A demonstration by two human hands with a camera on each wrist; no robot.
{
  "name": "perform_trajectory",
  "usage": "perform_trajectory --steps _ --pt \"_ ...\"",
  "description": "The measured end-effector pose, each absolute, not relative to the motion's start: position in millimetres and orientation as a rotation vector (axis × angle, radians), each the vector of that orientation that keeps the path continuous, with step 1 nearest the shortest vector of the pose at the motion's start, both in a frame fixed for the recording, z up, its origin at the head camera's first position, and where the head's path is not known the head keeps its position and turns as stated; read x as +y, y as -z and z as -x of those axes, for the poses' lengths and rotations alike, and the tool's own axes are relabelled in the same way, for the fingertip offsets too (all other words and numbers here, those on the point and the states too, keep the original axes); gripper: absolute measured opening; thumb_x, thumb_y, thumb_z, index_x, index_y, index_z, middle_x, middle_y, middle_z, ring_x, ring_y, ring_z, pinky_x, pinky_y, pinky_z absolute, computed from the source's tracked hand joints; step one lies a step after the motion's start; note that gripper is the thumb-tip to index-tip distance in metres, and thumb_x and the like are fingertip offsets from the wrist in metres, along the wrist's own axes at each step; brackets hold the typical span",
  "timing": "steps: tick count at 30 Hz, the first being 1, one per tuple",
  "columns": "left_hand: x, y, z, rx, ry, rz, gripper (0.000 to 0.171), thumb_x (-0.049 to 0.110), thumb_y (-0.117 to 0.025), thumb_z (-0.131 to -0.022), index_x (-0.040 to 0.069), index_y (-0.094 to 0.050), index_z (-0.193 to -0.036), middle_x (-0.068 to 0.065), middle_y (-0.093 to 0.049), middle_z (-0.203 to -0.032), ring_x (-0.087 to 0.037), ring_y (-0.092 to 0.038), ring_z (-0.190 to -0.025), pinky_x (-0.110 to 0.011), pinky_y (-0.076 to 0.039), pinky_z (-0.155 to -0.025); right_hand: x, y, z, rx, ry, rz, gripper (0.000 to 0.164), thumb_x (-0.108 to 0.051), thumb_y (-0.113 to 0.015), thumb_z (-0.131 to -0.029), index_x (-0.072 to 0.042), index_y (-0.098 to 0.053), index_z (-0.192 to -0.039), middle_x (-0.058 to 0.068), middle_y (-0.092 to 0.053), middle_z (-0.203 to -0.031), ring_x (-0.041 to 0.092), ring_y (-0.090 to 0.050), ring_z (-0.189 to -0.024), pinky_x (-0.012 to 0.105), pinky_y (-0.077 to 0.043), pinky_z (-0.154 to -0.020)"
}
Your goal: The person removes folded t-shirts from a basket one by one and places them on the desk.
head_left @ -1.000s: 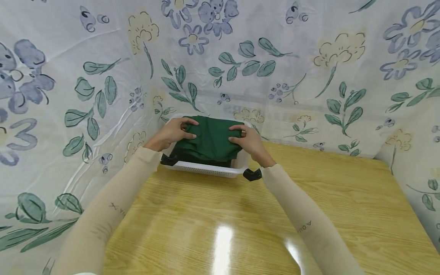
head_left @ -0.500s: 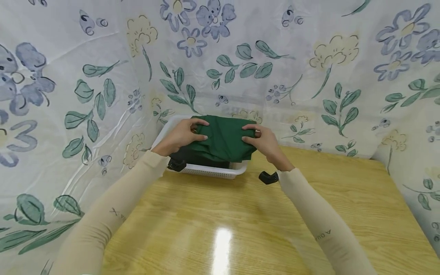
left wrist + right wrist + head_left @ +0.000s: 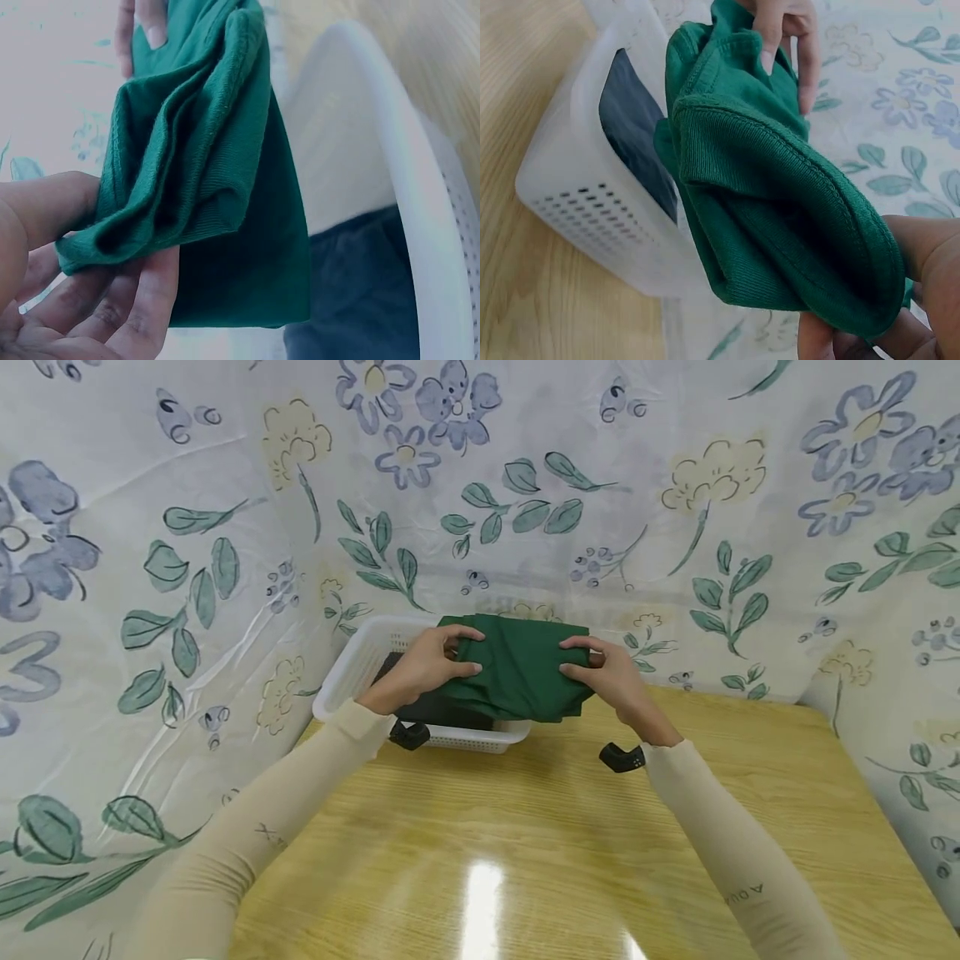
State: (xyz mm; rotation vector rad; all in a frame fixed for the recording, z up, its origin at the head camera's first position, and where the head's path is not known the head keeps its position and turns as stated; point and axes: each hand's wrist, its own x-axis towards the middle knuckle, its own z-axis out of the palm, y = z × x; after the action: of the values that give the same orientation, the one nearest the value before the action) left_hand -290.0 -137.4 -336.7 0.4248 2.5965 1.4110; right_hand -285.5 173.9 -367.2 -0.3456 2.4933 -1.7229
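Note:
A folded green garment [image 3: 525, 664] hangs between my hands, over the right part of a white plastic basket [image 3: 480, 742] and out past its right end. My left hand [image 3: 427, 667] pinches its left end, thumb on one side and fingers underneath in the left wrist view. The right hand [image 3: 617, 681] grips the other end, where the stitched, layered edge [image 3: 780, 150] faces the right wrist camera. Inside the basket lies dark folded cloth [image 3: 450, 714], partly hidden by the green garment and my left forearm.
The basket stands on a wood-grain table [image 3: 480, 827] near the back left. A floral sheet [image 3: 510, 527] rises behind and along the left side. Black wrist devices [image 3: 409, 735] hang below both wrists.
Both hands have moved to the right with the green garment, from over the basket to partly beyond its right end. More of the basket's left side and the dark cloth now shows.

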Motion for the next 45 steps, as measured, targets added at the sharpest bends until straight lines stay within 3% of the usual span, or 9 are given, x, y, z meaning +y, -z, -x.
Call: perform_trajectory --steps 8,16,24,30,40,45 --pt "-110 340 288 2.603 -1.427 -0.532 0.049 0.013 -0.075 -0.096 0.018 -0.060 -0.142 -0.011 -0.063 -0.122 -0.027 -0.062 -0.107 -0.044 -0.054 -0.086 202 369 277 2.535 1.717 0.300 0.041 -0.021 -0.072 -0.099 -0.016 -0.063 -0.138 0.020 -0.062 -0.139 0.034 -0.062 -0.124 0.047 -0.054 -0.097" --pt "-84 347 289 2.597 -1.451 -0.603 0.048 0.013 -0.077 -0.095 0.018 -0.061 -0.140 -0.009 -0.064 -0.118 -0.024 -0.065 -0.104 -0.040 -0.058 -0.083 229 372 268 2.555 1.734 0.289 0.042 -0.021 -0.072 -0.099 -0.013 -0.062 -0.140 0.022 -0.062 -0.136 0.035 -0.063 -0.121 0.044 -0.056 -0.095" --pt "-57 350 284 2.566 -1.444 -0.661 0.048 0.013 -0.076 -0.095 0.017 -0.061 -0.140 -0.008 -0.066 -0.110 -0.022 -0.066 -0.097 -0.037 -0.058 -0.080 257 376 260 2.562 1.729 0.280 0.046 -0.023 -0.071 -0.100 -0.010 -0.059 -0.142 0.023 -0.061 -0.139 0.036 -0.062 -0.122 0.031 -0.057 -0.088" --pt "-37 356 283 2.615 -1.370 -0.743 0.048 0.015 -0.077 -0.095 0.017 -0.061 -0.140 -0.005 -0.066 -0.100 -0.019 -0.065 -0.087 -0.035 -0.055 -0.073 275 383 253 2.561 1.739 0.253 0.047 -0.024 -0.071 -0.100 -0.011 -0.058 -0.143 0.024 -0.058 -0.141 0.036 -0.060 -0.124 0.029 -0.057 -0.088" --pt "-10 364 281 2.702 -1.238 -0.779 0.048 0.020 -0.077 -0.096 0.018 -0.061 -0.141 -0.002 -0.067 -0.097 -0.016 -0.064 -0.084 -0.032 -0.054 -0.071 299 398 246 2.610 1.699 0.250 0.049 -0.028 -0.071 -0.100 -0.010 -0.057 -0.143 0.023 -0.058 -0.141 0.010 -0.064 -0.108 0.025 -0.057 -0.085" --pt "3 371 283 2.735 -1.171 -0.803 0.048 0.021 -0.076 -0.096 0.018 -0.061 -0.142 -0.002 -0.064 -0.092 -0.016 -0.062 -0.078 -0.031 -0.052 -0.068 307 406 245 2.621 1.695 0.255 0.048 -0.026 -0.070 -0.101 -0.008 -0.057 -0.144 0.026 -0.058 -0.140 0.005 -0.065 -0.104 0.024 -0.056 -0.083"
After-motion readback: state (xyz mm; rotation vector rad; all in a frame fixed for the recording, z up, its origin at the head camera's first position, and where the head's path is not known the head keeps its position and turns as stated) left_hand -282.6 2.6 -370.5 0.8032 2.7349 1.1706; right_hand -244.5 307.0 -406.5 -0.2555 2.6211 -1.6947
